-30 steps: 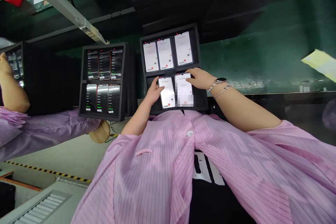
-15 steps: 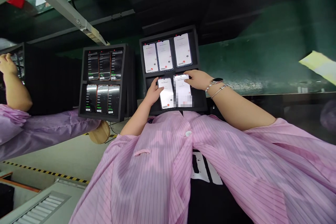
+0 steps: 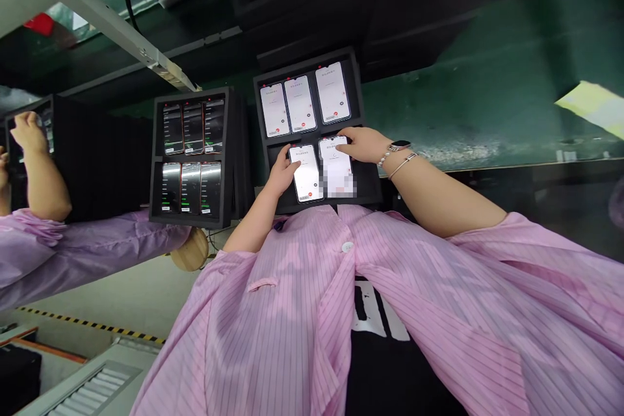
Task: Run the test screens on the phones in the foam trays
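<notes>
My left hand (image 3: 283, 173) grips the upper left edge of a lit smartphone (image 3: 307, 177), thumb over its screen and fingers at its side. Beside it, my right hand (image 3: 361, 144) has its thumb on the upper screen of another lit smartphone (image 3: 336, 166), with the fingers curled at its top edge. The lower part of this second screen is blurred by blocks. Both phones are in the near row of a black foam tray (image 3: 364, 190). Three more smartphones (image 3: 299, 104) with white screens lie in the far row.
On the left stands another black tray (image 3: 225, 162) with two rows of dark-screened smartphones (image 3: 190, 187). Farther left a co-worker's hand (image 3: 30, 133) is over a third tray. A white metal bar (image 3: 117, 26) slants above. Yellow paper (image 3: 592, 110) lies at the right on the green bench (image 3: 468, 104).
My hands keep their places on the two phones. The view has shifted slightly. At the left edge, the co-worker's arm appears farther right, and part of a second hand now shows.
</notes>
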The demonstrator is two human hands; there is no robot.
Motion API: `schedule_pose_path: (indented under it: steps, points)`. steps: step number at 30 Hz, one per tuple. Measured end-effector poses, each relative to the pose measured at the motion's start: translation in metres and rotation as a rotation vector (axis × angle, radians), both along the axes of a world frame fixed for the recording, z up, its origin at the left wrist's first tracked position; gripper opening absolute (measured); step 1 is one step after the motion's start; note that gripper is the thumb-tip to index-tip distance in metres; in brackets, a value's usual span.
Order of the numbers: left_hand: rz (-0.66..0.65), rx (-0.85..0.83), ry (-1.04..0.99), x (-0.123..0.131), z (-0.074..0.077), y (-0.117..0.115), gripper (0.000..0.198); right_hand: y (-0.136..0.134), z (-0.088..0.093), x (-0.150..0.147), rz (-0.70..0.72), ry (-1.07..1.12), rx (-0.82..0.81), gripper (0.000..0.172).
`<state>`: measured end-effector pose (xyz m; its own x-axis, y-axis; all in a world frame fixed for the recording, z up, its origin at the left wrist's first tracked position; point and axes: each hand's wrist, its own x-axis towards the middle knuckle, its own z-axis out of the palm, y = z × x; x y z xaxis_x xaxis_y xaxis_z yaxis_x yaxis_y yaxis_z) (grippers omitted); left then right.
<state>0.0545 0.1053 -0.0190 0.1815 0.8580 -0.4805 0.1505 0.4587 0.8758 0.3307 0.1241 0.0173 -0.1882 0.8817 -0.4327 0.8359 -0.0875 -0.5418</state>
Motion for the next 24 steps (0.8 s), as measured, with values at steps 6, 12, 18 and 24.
schedule_pose_path:
  steps: [6, 12, 18, 24]
  points:
    - [0.004, 0.03, -0.04, 0.0, -0.003, -0.002, 0.083, -0.002, -0.001, 0.001, -0.021, -0.001, 0.03, 0.055]
    - [-0.001, -0.005, -0.002, 0.0, 0.008, -0.001, 0.077, -0.003, -0.005, 0.008, -0.077, 0.096, -0.005, 0.057]
    - [-0.042, -0.041, 0.031, 0.003, 0.027, 0.0, 0.088, -0.012, 0.006, 0.006, -0.171, 0.328, -0.081, 0.057]
    - [0.048, 0.359, 0.031, -0.034, 0.129, -0.029, 0.09, -0.063, 0.081, 0.048, -0.387, 0.904, 0.253, 0.048]
